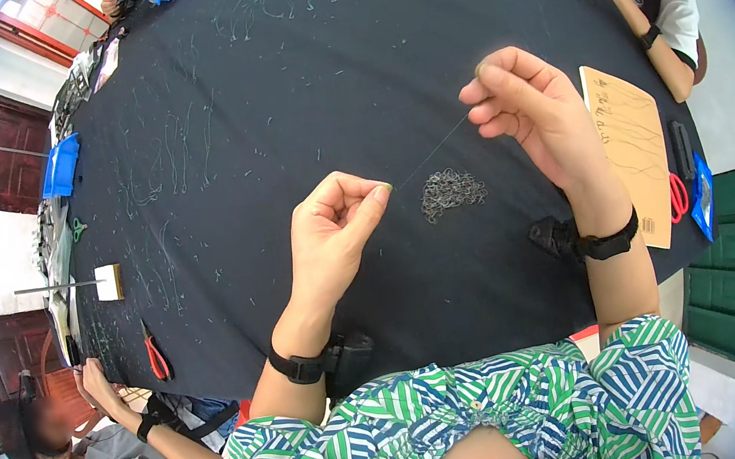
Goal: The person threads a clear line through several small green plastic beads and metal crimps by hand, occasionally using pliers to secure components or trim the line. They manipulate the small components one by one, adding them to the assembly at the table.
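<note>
A thin green line (433, 151) runs taut and slanting between my two hands. My left hand (330, 230) pinches its lower end between thumb and forefinger. Higher up and to the right, my right hand (538, 107) holds the other end, with the thumb pressed to the forefinger and the other fingers curled. Whatever small piece may sit at either fingertip is too tiny to make out. Just below the line, between my hands, a pile of small dark metal hooks (452, 191) lies on the black cloth (395, 291). Neither hand touches the pile.
Right of my arm lie a brown card (630, 122), red-handled scissors (679, 197) and a blue packet (703, 194). Left are red-handled pliers (156, 356), a white block with a rod (110, 282) and a blue tray (61, 166). Cut line strands (178, 153) lie scattered. Co-workers sit around the table.
</note>
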The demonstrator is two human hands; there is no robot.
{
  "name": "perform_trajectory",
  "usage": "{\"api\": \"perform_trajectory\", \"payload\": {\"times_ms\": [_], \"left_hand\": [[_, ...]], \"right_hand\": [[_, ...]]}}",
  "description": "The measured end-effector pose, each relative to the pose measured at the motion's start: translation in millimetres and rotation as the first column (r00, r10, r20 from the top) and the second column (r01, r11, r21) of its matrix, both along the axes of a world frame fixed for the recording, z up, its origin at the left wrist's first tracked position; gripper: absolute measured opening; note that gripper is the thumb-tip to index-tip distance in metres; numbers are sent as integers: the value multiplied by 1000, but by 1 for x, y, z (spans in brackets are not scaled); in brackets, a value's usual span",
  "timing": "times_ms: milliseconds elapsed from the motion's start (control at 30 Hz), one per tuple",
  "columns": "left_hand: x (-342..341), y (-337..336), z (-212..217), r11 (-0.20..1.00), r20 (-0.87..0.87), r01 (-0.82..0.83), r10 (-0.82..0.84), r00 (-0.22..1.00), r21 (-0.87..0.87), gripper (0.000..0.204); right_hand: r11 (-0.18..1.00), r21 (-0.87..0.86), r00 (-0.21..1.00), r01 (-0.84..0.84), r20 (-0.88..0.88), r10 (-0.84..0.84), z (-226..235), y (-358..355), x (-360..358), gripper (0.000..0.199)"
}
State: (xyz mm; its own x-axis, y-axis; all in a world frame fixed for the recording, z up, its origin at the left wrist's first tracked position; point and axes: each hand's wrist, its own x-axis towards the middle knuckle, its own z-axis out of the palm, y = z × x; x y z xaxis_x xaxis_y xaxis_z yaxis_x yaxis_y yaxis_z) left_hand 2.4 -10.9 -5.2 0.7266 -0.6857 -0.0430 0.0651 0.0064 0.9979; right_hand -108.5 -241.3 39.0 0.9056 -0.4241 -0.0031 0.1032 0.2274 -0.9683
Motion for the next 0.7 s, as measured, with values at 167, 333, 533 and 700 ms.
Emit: {"api": "perform_trajectory", "payload": {"times_ms": [167,333,533,700], "left_hand": [[-1,1,1,999,-41,50,-49,998,1,9],[0,4,2,989,-27,122,-120,992,88,4],[-1,3,6,977,-23,150,-148,989,153,5],[-1,4,5,977,-39,161,-157,987,142,5]], "right_hand": [[982,176,996,68,52,-78,-6,-6,1,23],[974,211,990,83,91,-104,-8,-10,1,21],[975,204,992,86,76,-104,-8,-9,1,20],[969,237,994,66,66,-83,-7,-5,2,21]]}}
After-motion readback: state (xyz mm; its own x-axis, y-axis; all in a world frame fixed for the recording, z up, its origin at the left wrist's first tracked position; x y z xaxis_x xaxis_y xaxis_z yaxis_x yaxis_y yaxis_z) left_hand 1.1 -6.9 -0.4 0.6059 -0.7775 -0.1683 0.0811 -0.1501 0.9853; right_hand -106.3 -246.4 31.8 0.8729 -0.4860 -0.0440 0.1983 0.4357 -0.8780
